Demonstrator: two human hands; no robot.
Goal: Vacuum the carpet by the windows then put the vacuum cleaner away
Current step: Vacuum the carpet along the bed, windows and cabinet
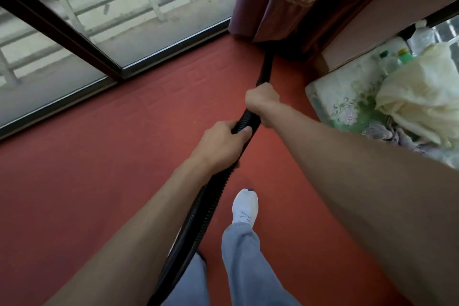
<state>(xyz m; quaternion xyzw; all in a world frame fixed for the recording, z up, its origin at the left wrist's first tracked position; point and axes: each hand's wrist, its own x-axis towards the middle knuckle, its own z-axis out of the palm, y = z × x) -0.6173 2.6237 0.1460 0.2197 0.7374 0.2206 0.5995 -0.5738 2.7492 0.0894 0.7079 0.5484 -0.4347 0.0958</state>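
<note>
Indoors, a person works along the red carpet (99, 181) by the sliding windows (149, 15), which lie to the left of both sets of fingers. The left hand (221, 144) grips the ribbed black vacuum hose (198, 216), fingers and thumb curled round it. Just ahead and to its right, the right hand (262, 103) clamps the same line where the hose meets a smooth rigid tube (265, 67). The long axis runs from beside the legs, through both fists, to the foot of the curtain (285, 0) beyond the right fingers, where the nozzle end is hidden. The right hand is nearer that end, so it likely steers the coming stroke. Right of the fingers, a pale plastic bag (417, 104) sits on patterned bedding (342, 97).
</note>
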